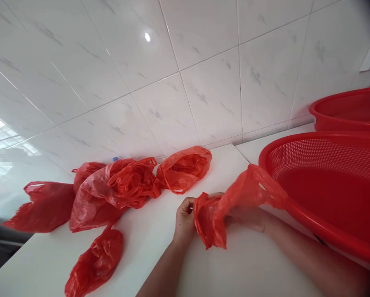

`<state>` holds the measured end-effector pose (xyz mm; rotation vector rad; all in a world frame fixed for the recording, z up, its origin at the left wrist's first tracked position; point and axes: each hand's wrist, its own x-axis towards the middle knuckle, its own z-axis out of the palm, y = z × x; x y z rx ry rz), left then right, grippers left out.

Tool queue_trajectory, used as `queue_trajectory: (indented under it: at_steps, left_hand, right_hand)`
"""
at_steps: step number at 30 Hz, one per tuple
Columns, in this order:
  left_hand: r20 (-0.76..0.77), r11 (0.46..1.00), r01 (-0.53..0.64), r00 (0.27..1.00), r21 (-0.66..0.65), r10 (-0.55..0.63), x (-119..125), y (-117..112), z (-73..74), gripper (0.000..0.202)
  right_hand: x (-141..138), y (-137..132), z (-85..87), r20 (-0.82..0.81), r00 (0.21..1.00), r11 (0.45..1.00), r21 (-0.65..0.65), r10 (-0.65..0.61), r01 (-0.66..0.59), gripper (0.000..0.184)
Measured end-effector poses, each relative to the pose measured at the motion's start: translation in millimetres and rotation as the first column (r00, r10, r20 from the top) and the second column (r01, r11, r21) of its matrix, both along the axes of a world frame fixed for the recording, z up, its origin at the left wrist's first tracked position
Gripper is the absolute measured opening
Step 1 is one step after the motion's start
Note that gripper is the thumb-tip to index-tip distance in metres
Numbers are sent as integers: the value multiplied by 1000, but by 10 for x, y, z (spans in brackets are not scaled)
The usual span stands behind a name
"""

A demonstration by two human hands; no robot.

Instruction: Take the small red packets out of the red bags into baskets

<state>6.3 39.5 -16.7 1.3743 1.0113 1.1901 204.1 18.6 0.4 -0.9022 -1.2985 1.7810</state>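
Observation:
A crumpled red plastic bag (231, 206) is held over the white counter (148, 247) between both my hands. My left hand (184, 220) pinches the bag's left edge with closed fingers. My right hand (250, 218) sits behind and under the bag, mostly covered by it, its fingers gripping the plastic. The bag's far end trails toward the rim of a red perforated basket (299, 142).
Several more red plastic bags lie on the counter to the left: a pile (117, 192), one at the back (185, 167), one at the far left (42, 204) and one near the front edge (95, 262). A second red basin (346, 103) stands behind the basket. White tiled wall behind.

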Motion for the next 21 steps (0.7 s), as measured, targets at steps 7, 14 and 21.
queue_trajectory:
  at_steps: [7,14,21]
  left_hand:
    - [120,972,-218,966,-88,228,-94,68,23,20]
    - [227,945,-304,918,-122,324,-298,179,21,22]
    - [414,959,-170,875,-226,252,-204,128,90,25]
  right_hand:
    - [53,112,-182,-295,949,992,-90,-108,85,36]
    - [97,276,-238,-273,869,910,-143,-413,388,22]
    - [119,317,-237,-241,769,801,-282,-592,528,33]
